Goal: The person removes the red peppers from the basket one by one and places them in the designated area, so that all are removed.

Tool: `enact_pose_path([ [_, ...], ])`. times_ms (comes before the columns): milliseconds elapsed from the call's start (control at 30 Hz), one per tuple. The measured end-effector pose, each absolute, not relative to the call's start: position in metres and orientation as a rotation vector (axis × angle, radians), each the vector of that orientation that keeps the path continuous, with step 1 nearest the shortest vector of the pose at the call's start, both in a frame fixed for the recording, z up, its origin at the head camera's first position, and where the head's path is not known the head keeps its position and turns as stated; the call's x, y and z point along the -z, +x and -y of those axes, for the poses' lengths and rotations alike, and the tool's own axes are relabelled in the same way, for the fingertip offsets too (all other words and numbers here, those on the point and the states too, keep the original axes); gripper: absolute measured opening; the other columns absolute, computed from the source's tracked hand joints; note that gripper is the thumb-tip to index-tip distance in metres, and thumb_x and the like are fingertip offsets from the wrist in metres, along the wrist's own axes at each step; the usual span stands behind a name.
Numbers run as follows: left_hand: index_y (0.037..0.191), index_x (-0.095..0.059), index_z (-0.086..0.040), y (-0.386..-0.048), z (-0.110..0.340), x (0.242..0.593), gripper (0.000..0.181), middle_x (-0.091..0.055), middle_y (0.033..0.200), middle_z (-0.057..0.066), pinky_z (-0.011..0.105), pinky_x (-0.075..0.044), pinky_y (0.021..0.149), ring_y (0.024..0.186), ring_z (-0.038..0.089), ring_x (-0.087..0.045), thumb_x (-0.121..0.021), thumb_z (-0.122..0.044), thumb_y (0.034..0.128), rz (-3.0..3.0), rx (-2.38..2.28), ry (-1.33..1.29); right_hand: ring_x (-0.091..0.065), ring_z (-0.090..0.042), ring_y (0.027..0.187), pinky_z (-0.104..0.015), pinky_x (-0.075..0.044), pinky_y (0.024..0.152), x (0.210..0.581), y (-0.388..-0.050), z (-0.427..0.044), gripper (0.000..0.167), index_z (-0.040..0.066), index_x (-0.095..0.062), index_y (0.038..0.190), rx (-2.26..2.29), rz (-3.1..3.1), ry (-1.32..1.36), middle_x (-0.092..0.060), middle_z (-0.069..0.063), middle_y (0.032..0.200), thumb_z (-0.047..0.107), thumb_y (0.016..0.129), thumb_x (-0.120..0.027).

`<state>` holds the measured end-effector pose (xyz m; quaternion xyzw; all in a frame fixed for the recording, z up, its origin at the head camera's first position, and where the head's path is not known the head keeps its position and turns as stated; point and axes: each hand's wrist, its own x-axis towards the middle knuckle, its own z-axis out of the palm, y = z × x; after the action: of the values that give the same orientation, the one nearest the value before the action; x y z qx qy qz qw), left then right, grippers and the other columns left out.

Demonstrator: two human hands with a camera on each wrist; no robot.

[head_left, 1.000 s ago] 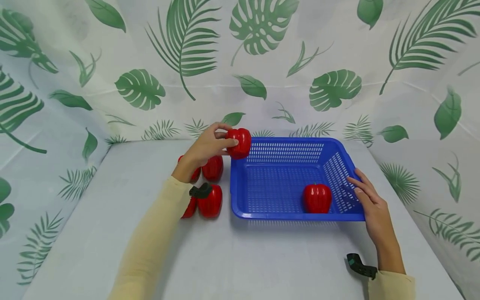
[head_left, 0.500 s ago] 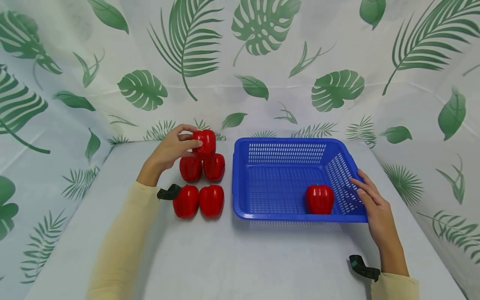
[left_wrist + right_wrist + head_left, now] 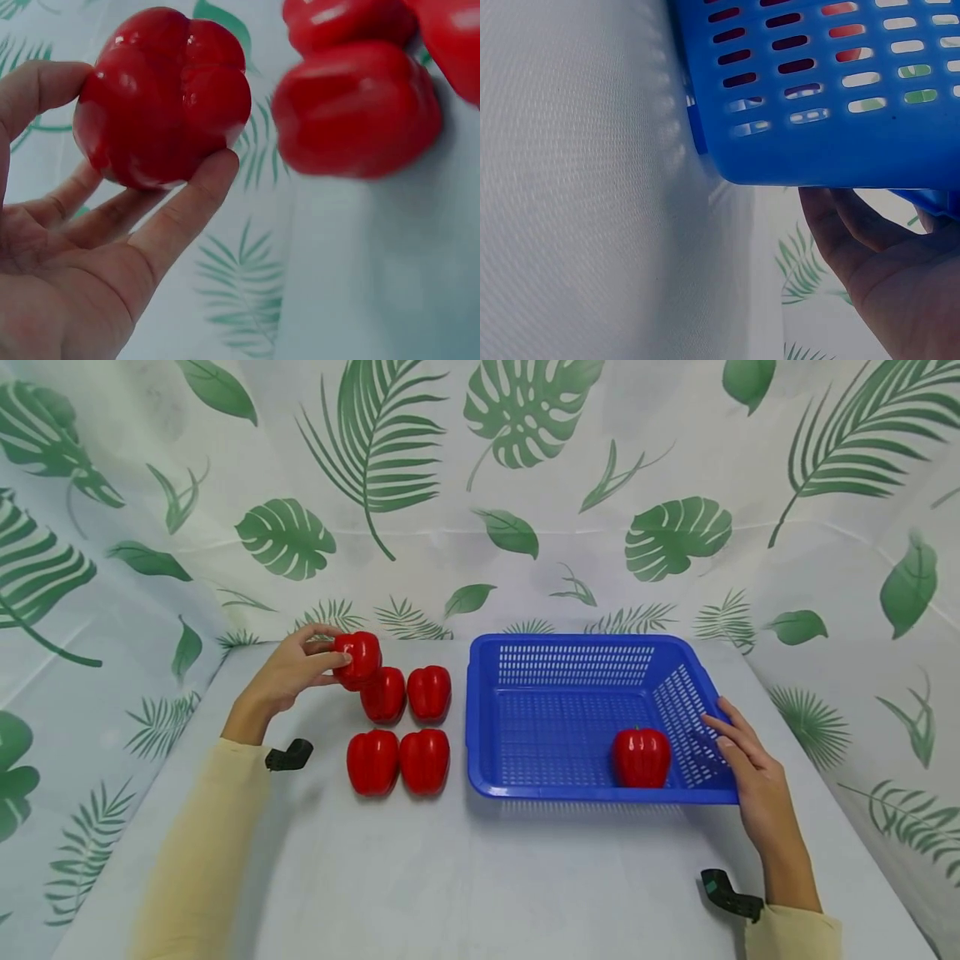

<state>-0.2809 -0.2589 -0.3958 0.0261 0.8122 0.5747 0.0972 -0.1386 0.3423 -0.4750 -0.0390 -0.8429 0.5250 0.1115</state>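
My left hand (image 3: 288, 668) pinches a glossy red bell pepper (image 3: 357, 660) between thumb and fingertips. It is above the back left of the table, at the far-left corner of several red bell peppers (image 3: 373, 763) standing in two rows. In the left wrist view the held pepper (image 3: 161, 105) shows its lobed end, apart from the pepper (image 3: 356, 112) beside it. At the right, my right hand (image 3: 765, 785) holds the right rim of a blue plastic basket (image 3: 585, 794), fingertips passing over the edge. One red bell pepper (image 3: 641, 757) sits inside, near the front right corner.
A white cloth covers the table (image 3: 465, 885). Behind it and at the sides hangs a white curtain (image 3: 420, 585) with green leaf prints. In the right wrist view the basket's slotted wall (image 3: 817, 157) stands close to the hand.
My left hand has carried the bell pepper leftward from the basket's left rim, past the back of the rows, and slightly lower. The right hand has stayed on the basket.
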Motion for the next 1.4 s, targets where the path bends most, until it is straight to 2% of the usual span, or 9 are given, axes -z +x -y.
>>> enact_pose_path([
  [200, 0.160, -0.037, -0.001, -0.278, 0.279, 0.407, 0.066, -0.040, 0.161, 0.026, 0.033, -0.060, 0.094, 0.141, 0.044, -0.047, -0.068, -0.019, 0.1049, -2.451, -1.661, 0.049, -0.009, -0.018, 0.164, -0.067, -0.009, 0.125, 0.476, -0.138, -0.343, 0.050, 0.012, -0.050, 0.162, -1.542, 2.481, -0.132, -0.023, 0.014, 0.176, 0.034, 0.117, -0.042],
  [300, 0.162, -0.036, -0.002, -0.275, 0.289, 0.413, 0.067, -0.037, 0.163, 0.027, 0.037, -0.059, 0.097, 0.144, 0.046, -0.043, -0.069, -0.020, 0.1053, -2.491, -1.630, 0.019, -0.009, -0.018, 0.164, -0.068, -0.008, 0.125, 0.478, -0.139, -0.343, 0.050, 0.013, -0.050, 0.162, -1.525, 2.487, -0.134, -0.023, 0.014, 0.176, 0.034, 0.117, -0.041],
  [500, 0.162, -0.037, -0.001, -0.275, 0.305, 0.432, 0.064, -0.036, 0.164, 0.027, 0.050, -0.051, 0.105, 0.144, 0.047, -0.043, -0.066, -0.021, 0.1075, -2.480, -1.639, -0.007, -0.009, -0.017, 0.164, -0.066, -0.008, 0.126, 0.478, -0.138, -0.345, 0.050, 0.013, -0.050, 0.162, -1.509, 2.493, -0.140, -0.022, 0.015, 0.176, 0.034, 0.117, -0.041],
  [767, 0.163, -0.038, -0.003, -0.284, 0.299, 0.462, 0.063, -0.034, 0.165, 0.027, 0.049, -0.051, 0.106, 0.145, 0.046, -0.043, -0.065, -0.020, 0.1080, -2.463, -1.604, -0.012, -0.008, -0.016, 0.164, -0.060, -0.008, 0.128, 0.477, -0.133, -0.353, 0.049, 0.014, -0.048, 0.163, -1.502, 2.491, -0.168, -0.022, 0.015, 0.176, 0.032, 0.118, -0.040],
  [967, 0.164, -0.035, -0.003, -0.284, 0.294, 0.471, 0.063, -0.032, 0.166, 0.028, 0.051, -0.050, 0.107, 0.146, 0.046, -0.041, -0.062, -0.017, 0.1088, -2.410, -1.654, -0.015, -0.009, -0.015, 0.163, -0.056, -0.004, 0.129, 0.477, -0.134, -0.353, 0.048, 0.012, -0.050, 0.162, -1.518, 2.469, -0.136, -0.023, 0.013, 0.176, 0.030, 0.118, -0.041],
  [1233, 0.164, -0.035, -0.003, -0.277, 0.298, 0.475, 0.063, -0.029, 0.168, 0.027, 0.049, -0.048, 0.110, 0.147, 0.045, -0.040, -0.062, -0.017, 0.1088, -2.399, -1.637, -0.008, -0.010, -0.017, 0.164, -0.066, -0.011, 0.126, 0.479, -0.138, -0.347, 0.049, 0.014, -0.049, 0.162, -1.530, 2.488, -0.146, -0.022, 0.015, 0.176, 0.033, 0.117, -0.041],
  [1400, 0.166, -0.032, -0.003, -0.274, 0.297, 0.476, 0.064, -0.027, 0.169, 0.027, 0.048, -0.046, 0.111, 0.147, 0.045, -0.040, -0.059, -0.015, 0.1094, -2.357, -1.692, 0.006, -0.011, -0.016, 0.163, -0.064, -0.007, 0.127, 0.479, -0.140, -0.345, 0.049, 0.013, -0.050, 0.162, -1.532, 2.477, -0.118, -0.024, 0.014, 0.176, 0.032, 0.117, -0.041],
])
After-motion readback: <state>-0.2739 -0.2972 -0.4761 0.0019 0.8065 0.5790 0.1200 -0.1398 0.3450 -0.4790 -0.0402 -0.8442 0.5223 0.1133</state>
